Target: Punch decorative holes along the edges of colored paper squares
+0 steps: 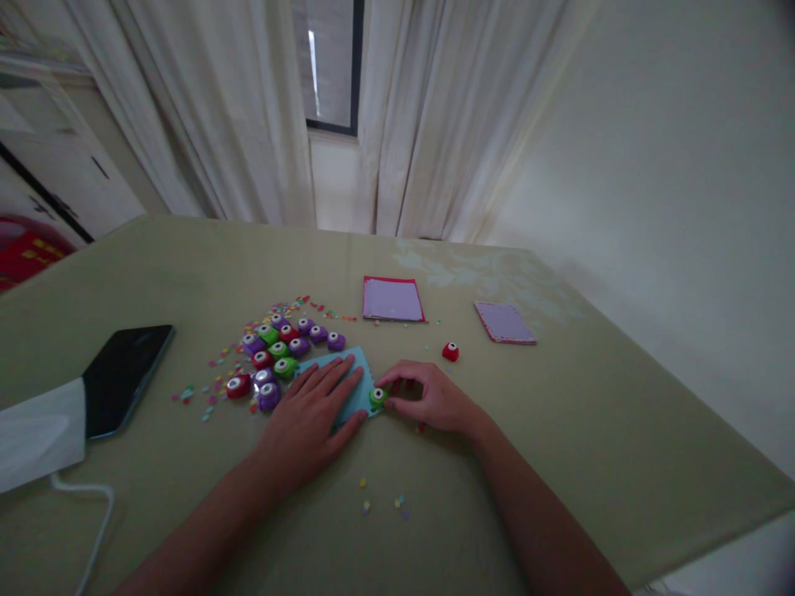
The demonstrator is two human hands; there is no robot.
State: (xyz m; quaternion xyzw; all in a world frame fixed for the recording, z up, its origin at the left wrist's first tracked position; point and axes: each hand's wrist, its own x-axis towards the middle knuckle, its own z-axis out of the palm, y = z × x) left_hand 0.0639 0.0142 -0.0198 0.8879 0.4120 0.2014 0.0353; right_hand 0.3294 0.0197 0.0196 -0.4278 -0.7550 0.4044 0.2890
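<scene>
My left hand [314, 414] lies flat with its fingers spread over a light blue sheet of paper [357, 364], pressing it to the table. At the paper's right edge, my right hand [431, 396] pinches a small green craft punch [378, 398] between thumb and fingers. The punch sits at the sheet's edge; whether the paper is inside its slot I cannot tell. Left of the sheet is a cluster of red, green and purple craft punches [279, 349]. A single red craft punch [450, 352] stands beyond my right hand. Part of something red is hidden under the right fingers.
Punched paper bits [217, 385] are scattered around the cluster. A stack of lilac and red paper [393, 300] lies further back, with another lilac stack [504, 323] to its right. At the left are a black phone [127, 372], a white sheet [40, 434] and a white cable [103, 530].
</scene>
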